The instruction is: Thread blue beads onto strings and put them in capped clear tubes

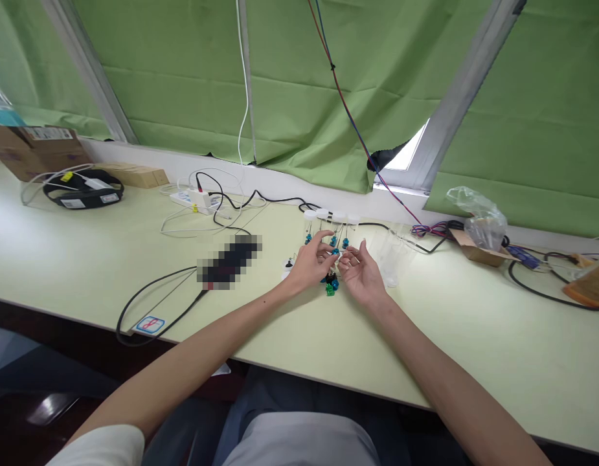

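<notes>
Near the middle of the table, my left hand (309, 264) pinches a small blue flower-like piece (335, 251) between thumb and fingertips. My right hand (363, 277) is just to its right, palm turned up. Its fingers are loosely curled close to the piece, and the thumb stands apart; whether they touch it I cannot tell. Below and between the hands lie more small pieces, among them a green one (330, 290) and a blue one (335, 284). Behind my hands are several clear containers with white caps (339, 217), with blue pieces (346, 243) on thin dark stems.
A pixelated dark device (230, 262) with a black cable lies to the left. Further left are a power strip (195, 199), a black headband-like device (85, 189) and a cardboard box (37, 152). A small open box (481, 249) with a plastic bag stands at right, near an orange-brown container (590, 285).
</notes>
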### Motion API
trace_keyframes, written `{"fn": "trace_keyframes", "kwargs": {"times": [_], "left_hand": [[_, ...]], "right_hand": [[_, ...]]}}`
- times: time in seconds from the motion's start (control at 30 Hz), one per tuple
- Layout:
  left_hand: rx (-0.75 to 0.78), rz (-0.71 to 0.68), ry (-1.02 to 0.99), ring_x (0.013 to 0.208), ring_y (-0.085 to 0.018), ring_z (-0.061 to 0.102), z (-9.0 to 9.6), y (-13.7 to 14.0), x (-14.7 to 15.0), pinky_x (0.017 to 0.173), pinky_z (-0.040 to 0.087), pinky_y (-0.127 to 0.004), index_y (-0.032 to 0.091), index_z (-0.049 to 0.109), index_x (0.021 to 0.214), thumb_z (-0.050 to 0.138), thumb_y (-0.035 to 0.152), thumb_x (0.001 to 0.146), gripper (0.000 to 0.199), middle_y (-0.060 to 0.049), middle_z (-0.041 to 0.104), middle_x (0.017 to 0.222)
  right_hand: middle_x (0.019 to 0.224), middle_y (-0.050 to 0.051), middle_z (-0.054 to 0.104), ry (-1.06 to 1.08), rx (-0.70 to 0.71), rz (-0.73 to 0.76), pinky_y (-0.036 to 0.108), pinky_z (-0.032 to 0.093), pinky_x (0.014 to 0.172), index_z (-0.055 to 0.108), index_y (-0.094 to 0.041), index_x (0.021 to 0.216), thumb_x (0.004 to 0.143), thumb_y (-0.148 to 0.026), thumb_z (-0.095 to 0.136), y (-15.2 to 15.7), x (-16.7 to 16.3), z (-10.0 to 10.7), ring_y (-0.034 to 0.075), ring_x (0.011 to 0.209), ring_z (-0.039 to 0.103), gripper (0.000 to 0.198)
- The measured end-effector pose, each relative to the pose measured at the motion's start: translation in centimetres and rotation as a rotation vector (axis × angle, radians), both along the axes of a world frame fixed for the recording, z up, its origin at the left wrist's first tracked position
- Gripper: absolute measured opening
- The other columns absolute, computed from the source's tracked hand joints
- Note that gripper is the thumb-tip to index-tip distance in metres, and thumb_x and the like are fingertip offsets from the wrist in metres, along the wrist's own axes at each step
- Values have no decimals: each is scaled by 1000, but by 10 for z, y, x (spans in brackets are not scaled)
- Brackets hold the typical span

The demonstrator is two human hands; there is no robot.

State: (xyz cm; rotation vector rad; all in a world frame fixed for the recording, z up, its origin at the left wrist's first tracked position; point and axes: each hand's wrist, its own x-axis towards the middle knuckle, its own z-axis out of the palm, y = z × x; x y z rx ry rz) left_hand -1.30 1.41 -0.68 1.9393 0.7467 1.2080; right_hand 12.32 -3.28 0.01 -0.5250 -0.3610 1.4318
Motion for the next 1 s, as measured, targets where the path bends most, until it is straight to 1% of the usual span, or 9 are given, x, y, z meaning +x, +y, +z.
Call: {"fn": "trace_keyframes", "kwargs": {"times": [0.17, 0.33, 0.57, 0.63, 0.83, 1.0], "left_hand": [[-11, -25, -11, 73, -14, 66, -2, 1, 1, 70, 56, -27, 23, 46, 131, 64, 29, 82, 52, -7, 69, 97], [-12, -52, -4, 71, -13, 65, 0, -1, 0, 68, 55, -26, 22, 46, 130, 63, 29, 82, 51, -7, 68, 98], [0, -58, 21, 71, -12, 64, 2, -3, -1, 71, 56, -28, 21, 49, 124, 62, 30, 83, 44, -6, 68, 97], [11, -51, 21, 72, -13, 66, 3, -3, 0, 72, 57, -29, 21, 51, 121, 62, 30, 83, 41, -6, 69, 97], [58, -45, 27, 86, -18, 69, 5, -5, 1, 74, 58, -30, 19, 62, 105, 61, 32, 84, 25, -7, 71, 94], [60, -51, 43, 85, -19, 69, 5, -5, 1, 75, 58, -31, 18, 64, 105, 61, 33, 85, 25, -7, 72, 92]], "right_hand": [[58, -1, 59, -25, -5, -2, 18, 47, 46, 61, -16, 69, 82, -48, 71, 0, 0, 1, 8, 50, 53, 36], [54, -2, 57, -67, 0, -12, 19, 44, 43, 60, -16, 66, 78, -53, 72, 0, 0, 2, 8, 47, 50, 41], [51, -3, 55, -101, -15, -25, 18, 40, 41, 58, -16, 64, 79, -57, 69, 0, 0, 3, 7, 44, 47, 45], [50, -4, 54, -107, -13, -24, 18, 40, 40, 57, -17, 64, 78, -58, 69, 0, 0, 3, 7, 43, 46, 45], [51, -4, 53, -95, -17, -31, 17, 39, 39, 57, -17, 65, 79, -57, 69, 0, 0, 4, 6, 43, 46, 44], [52, -3, 54, -61, -16, -31, 16, 39, 39, 58, -16, 66, 83, -56, 65, 0, 0, 4, 6, 44, 46, 44]]}}
